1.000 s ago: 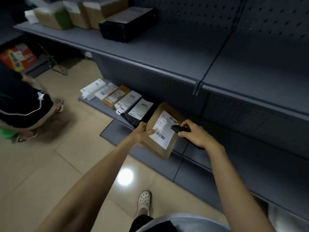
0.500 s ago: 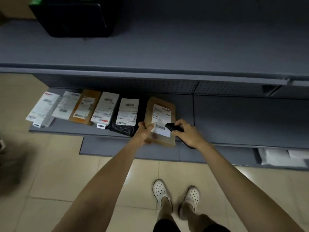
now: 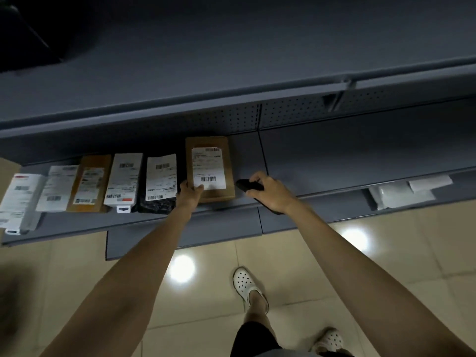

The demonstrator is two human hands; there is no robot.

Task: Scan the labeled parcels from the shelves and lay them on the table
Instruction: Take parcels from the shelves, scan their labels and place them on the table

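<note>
Six labelled pkgs (image 3: 123,179) in row on lower shelf (image 3: 309,161). Brown parcel (image 3: 210,170) at R end, label (image 3: 207,161) up; L hand (image 3: 189,194) pinches its near-left corner, thumb on label. R hand (image 3: 271,193) clamped round black scanner (image 3: 247,185), just R of parcel, not touching.

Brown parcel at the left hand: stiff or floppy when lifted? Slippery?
Probably stiff: the brown parcel shows straight edges while the left hand pinches one corner. Likely light: it looks thin. Matte cardboard-like face, so probably not slippery.
</note>
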